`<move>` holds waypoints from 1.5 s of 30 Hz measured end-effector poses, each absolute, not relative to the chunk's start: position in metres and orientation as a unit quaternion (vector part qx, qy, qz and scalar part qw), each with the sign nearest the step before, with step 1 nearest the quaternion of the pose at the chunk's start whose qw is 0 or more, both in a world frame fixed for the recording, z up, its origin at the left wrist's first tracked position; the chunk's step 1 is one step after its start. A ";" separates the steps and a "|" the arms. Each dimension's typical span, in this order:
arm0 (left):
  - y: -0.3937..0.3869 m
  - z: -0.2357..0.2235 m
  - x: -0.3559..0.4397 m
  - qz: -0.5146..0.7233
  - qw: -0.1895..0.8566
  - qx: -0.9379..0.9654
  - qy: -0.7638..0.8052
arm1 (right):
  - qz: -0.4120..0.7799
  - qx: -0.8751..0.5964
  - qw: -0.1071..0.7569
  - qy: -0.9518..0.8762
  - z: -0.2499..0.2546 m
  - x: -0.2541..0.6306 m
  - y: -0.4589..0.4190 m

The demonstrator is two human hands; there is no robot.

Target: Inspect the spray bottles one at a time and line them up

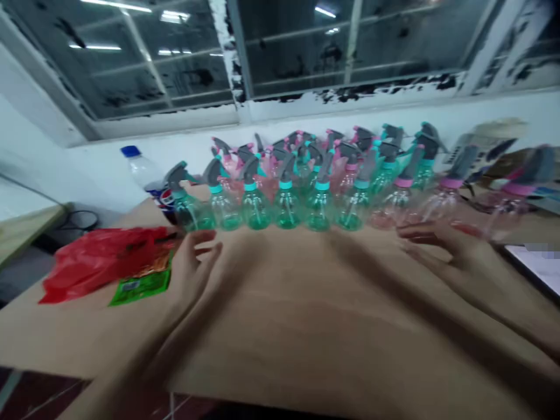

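Note:
Spray bottles stand in rows along the back of the table, with grey trigger heads. In the front row, green bottles with teal collars, such as this green spray bottle (287,211), take the left and middle; pink bottles, such as this pink spray bottle (396,210), are at the right. My left hand (199,256), fingers curved and apart, is just in front of the leftmost green bottle (186,207). Near the pink bottles hovers my right hand (452,248), its thumb and fingers parted around nothing. Motion blur hides whether either hand touches a bottle.
A red plastic bag (105,254) and a green packet (146,286) lie at the left. Behind them stands a Pepsi-labelled bottle (151,181) with a blue cap. A dark-edged pale flat object (536,268) is at the right edge. The windowed wall bounds the wooden table (289,326).

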State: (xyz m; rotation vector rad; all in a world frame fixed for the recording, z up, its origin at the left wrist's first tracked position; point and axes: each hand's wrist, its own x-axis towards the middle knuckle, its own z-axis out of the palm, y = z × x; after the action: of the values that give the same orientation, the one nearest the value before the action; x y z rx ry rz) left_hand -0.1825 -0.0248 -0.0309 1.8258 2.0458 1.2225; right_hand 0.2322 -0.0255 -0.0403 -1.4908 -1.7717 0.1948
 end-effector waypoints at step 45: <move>-0.069 -0.013 -0.047 0.222 0.117 0.761 0.598 | 0.293 -0.372 0.306 -0.826 -0.057 0.132 -0.040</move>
State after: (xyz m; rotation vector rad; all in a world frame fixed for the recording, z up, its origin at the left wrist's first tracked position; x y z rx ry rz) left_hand -0.0470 -0.0686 -0.0131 2.2269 1.7513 0.6487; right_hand 0.1321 -0.0403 -0.0565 -0.9853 -2.1859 0.7754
